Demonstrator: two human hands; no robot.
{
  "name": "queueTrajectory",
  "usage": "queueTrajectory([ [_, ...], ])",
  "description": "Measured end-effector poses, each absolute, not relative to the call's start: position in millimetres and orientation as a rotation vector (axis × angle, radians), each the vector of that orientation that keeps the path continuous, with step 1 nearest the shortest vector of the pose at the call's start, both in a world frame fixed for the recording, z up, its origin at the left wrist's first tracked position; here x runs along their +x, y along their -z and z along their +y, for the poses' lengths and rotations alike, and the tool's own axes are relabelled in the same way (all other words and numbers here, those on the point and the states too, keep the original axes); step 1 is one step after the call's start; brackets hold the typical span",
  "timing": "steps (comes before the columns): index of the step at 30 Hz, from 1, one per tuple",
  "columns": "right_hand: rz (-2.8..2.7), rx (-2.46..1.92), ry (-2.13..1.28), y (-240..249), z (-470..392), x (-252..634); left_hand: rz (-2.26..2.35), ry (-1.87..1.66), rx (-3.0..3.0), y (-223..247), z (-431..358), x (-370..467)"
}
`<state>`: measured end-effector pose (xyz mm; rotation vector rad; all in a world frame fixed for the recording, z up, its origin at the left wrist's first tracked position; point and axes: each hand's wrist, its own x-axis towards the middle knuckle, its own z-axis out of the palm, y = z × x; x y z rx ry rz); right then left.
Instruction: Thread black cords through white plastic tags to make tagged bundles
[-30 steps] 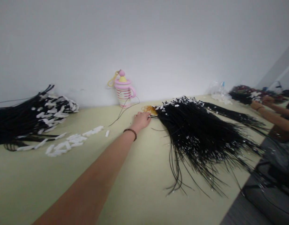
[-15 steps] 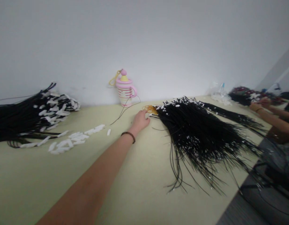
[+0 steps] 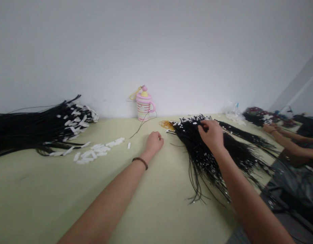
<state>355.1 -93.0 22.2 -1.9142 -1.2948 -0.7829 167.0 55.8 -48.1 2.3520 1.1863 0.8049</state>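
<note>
My left hand (image 3: 154, 143) rests above the table, its fingers curled closed. Whatever they may hold is hidden. My right hand (image 3: 212, 135) reaches over a thick bundle of black cords (image 3: 197, 149) near its white-tagged far end. Thumb and forefinger are bent with a small gap between their tips, and no cord shows lifted in them. Just left of that bundle's end lies a small heap of yellowish rubber bands (image 3: 166, 125). A couple of cord ends with a white tag (image 3: 170, 131) stick out toward my left hand.
Loose white tags (image 3: 94, 152) lie on the table (image 3: 146, 206) left of my hand. Another tagged black cord bundle (image 3: 44, 125) lies far left. A pink cup (image 3: 144, 106) stands by the wall. At right are a clear plastic bag (image 3: 235, 115) and another person's hands (image 3: 269, 128).
My right hand has come into view over the black cords. My left hand has drawn back from the rubber bands, its fingers now curled. The view has shifted slightly.
</note>
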Motion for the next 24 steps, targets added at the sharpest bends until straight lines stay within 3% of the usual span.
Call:
queueTrajectory([
  [6, -1.130, -2.325, 0.504, -9, -63, 379, 1.091, -0.789, 2.269, 46, 46, 159],
  [11, -1.159, -2.276, 0.479, -46, -72, 378, 0.980, -0.819, 2.063, 39, 41, 158],
  [15, -1.313, -2.120, 0.511, -88, -89, 333, 0.670, -0.794, 1.885, -5, 24, 153],
  [20, -2.044, -1.873, 0.652, -96, -113, 245, 0.349, -0.753, 1.671, -82, -8, 126],
  [24, -2.208, -1.915, 0.551, -81, -126, 200, 0.474, -0.564, 1.593, -84, -17, 84],
])
